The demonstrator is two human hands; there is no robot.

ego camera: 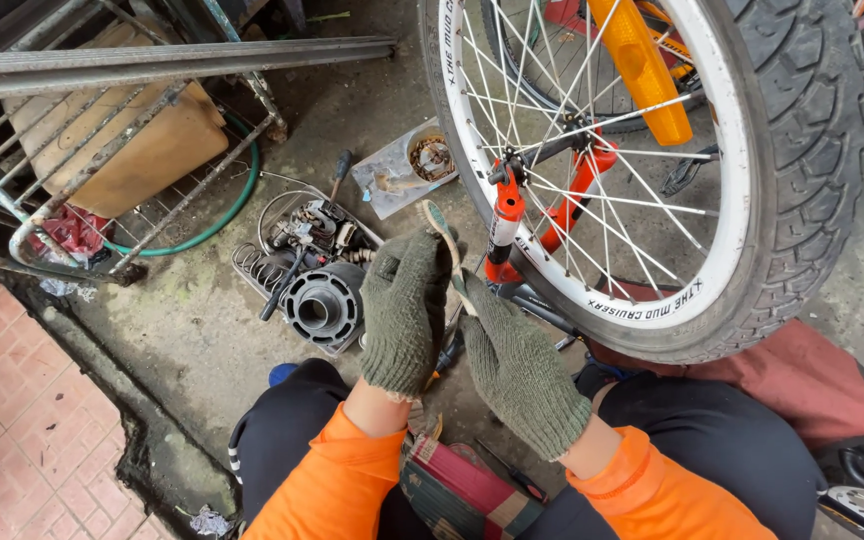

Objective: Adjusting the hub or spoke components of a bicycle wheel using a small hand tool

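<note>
Left hand: gloved in green knit, raised from an orange sleeve with the back shown to the camera; the fingers are curled closed around the handle of a small brush, whose bristled head is seen above the fingertips.
Right hand: gloved alike, angled up and leftward toward the brush; the fingers are held loosely together and pressed against the brush's lower end, though a firm grip cannot be confirmed.
Brush position: held between both hands, just beside the white rim of a bicycle wheel, near the orange fork.
Tray: a shallow metal tray is laid on the concrete floor, left of the hands; a black round ribbed part, coil springs and assorted small metal pieces are held in it.
Small container: a round tub with rusty bits inside is set on a scrap of plastic sheet beyond the tray.
Surroundings: a metal rack and green hose are seen at left.
</note>
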